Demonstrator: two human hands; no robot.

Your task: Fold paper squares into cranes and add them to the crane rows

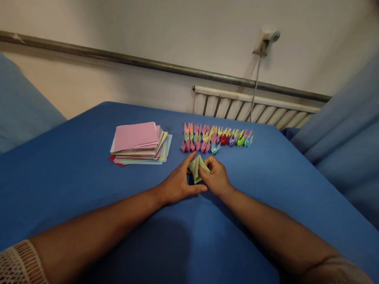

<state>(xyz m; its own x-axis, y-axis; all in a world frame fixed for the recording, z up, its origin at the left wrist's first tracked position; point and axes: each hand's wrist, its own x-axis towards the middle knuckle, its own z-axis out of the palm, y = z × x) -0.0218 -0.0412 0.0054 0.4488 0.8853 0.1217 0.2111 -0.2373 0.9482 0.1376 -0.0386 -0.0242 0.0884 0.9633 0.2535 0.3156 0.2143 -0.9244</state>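
Note:
A small pale green folded paper (196,168) sits between both hands on the blue surface (89,197). My left hand (177,184) pinches its left side, index finger along the top and thumb below. My right hand (216,178) is curled over its right edge, fingers pressed onto the paper. Just beyond the hands, several small folded paper pieces (216,137) in pink, yellow, green and red stand in rows.
A stack of coloured paper sheets (139,142), pink on top, lies to the left of the rows. Blue fabric (349,138) rises at the right and the far left. A radiator (251,106) and a metal rail (148,63) run along the wall behind.

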